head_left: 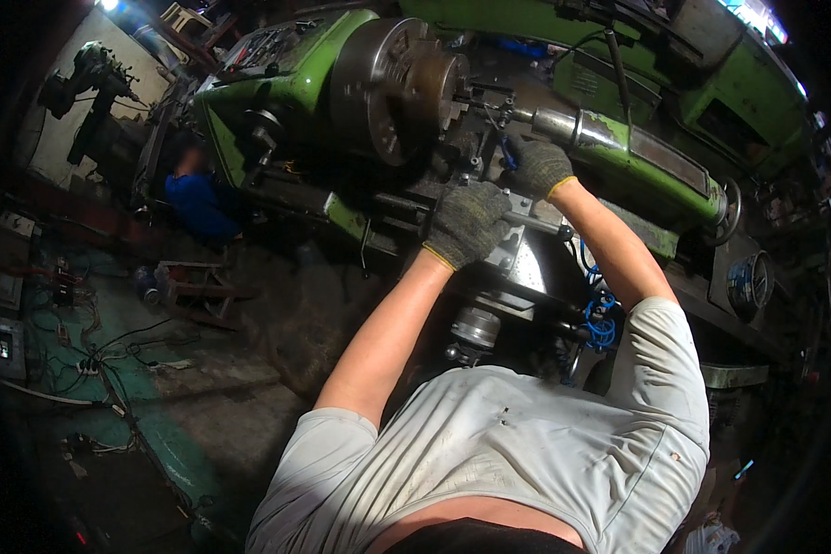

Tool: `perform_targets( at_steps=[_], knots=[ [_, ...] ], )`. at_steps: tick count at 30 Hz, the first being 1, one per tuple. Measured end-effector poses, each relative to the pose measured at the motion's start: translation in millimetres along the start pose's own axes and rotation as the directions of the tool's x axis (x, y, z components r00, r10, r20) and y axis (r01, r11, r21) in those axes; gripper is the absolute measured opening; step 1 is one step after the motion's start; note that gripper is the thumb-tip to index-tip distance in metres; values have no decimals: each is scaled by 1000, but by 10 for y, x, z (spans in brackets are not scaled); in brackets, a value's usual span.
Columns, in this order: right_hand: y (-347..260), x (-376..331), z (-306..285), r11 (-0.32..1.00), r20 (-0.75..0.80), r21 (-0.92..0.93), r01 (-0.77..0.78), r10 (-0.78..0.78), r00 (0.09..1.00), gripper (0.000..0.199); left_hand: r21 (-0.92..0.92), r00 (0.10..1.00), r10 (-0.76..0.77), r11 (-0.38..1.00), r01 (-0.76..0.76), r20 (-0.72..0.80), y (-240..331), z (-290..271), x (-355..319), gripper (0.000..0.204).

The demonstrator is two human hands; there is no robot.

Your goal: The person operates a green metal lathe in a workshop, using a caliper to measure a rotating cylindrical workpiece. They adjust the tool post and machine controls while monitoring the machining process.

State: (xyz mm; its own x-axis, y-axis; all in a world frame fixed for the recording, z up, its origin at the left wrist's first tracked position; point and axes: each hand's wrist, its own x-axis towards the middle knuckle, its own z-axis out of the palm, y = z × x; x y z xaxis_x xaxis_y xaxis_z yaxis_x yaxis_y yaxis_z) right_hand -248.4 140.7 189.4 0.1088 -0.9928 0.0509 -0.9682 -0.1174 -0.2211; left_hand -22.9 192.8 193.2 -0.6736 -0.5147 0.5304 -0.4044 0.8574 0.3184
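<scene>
- Green-painted lathe (305, 83) fills the upper part of the view; paint worn, metal showing through in places.
- Round steel chuck (392, 88) sits at the headstock end, jaws facing toward the tailstock.
- Tailstock quill (563, 125), bright bare metal, points at the chuck from the far side of the bed.
- Left hand (468, 222), in a dark knit glove with a yellow cuff, is curled closed over a metal lever or handle on the carriage (526, 263); exactly what part it grips is hidden under the glove.
- Right hand (538, 168), same kind of glove, is closed around something by the tool post (485, 120), just beside the quill; the thing held is too dark to make out.
- Both hands lie near each other, between chuck and tailstock.
- Blue coiled hose (600, 323) hangs below the carriage, near the right upper arm.
- Concrete floor (222, 406) beside the lathe carries loose cables (111, 351).
- Another person in a blue top (198, 203) crouches past the headstock end.
</scene>
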Motion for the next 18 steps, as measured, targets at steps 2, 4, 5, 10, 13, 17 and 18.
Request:
perform_targets(
  at_steps=[2, 4, 5, 10, 13, 17, 18],
  knots=[
    [2, -2, 14, 1000, -13, -2, 20, -20, 1000, 75, -17, 1000, -1, 1000, 1, 2, -15, 4, -10, 39],
    [8, -10, 13, 1000, -7, 0, 25, -25, 1000, 76, -12, 1000, -13, 1000, 13, 22, -11, 8, -11, 39],
    [8, -2, 17, 1000, 6, -9, 12, -12, 1000, 77, -9, 999, -18, 1000, 18, 32, -9, 6, -8, 39],
    [-15, -11, -7, 1000, 15, -8, -15, 15, 1000, 77, -8, 1000, 2, 1000, -2, 2, -9, 3, -10, 39],
    [8, 4, 28, 1000, -19, -7, 4, -4, 1000, 76, -5, 1000, 5, 1000, -5, -4, -3, -3, -10, 39],
    [-48, -20, -52, 1000, 15, 2, -8, 8, 1000, 75, 0, 998, -28, 1000, 28, 54, 5, -28, 7, 39],
    [-23, -12, -25, 1000, 10, -1, -3, 3, 1000, 75, 3, 999, -12, 1000, 12, 34, -2, -23, 7, 39]
  ],
)
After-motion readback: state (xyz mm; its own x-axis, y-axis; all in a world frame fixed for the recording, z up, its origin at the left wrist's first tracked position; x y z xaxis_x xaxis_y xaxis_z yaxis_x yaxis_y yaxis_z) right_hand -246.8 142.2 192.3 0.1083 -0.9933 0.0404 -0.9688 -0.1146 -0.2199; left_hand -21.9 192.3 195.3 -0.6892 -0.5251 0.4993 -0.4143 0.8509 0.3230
